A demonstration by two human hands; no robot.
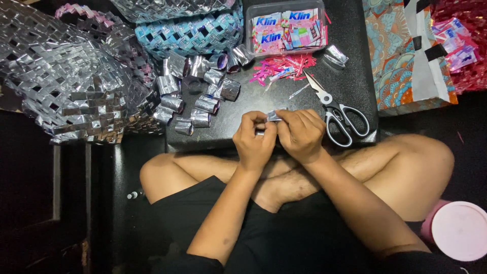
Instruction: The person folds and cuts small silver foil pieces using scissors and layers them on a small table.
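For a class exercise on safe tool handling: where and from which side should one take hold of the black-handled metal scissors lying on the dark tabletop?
Grip the black-handled metal scissors by the two black finger loops, coming from the near right. The loops lie toward the person's right knee, unobstructed, while the shut blades point away up-left toward the pink strip cuttings. The right hand is nearest, though both hands now pinch a small silver folded piece.

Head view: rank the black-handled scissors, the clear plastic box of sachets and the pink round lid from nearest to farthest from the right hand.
1. Black-handled scissors: on the black board just to the outer side of the right hand, nearly beside it.
2. Clear plastic box of sachets: at the board's far edge, ahead of the hand.
3. Pink round lid: on the floor, past the right knee.
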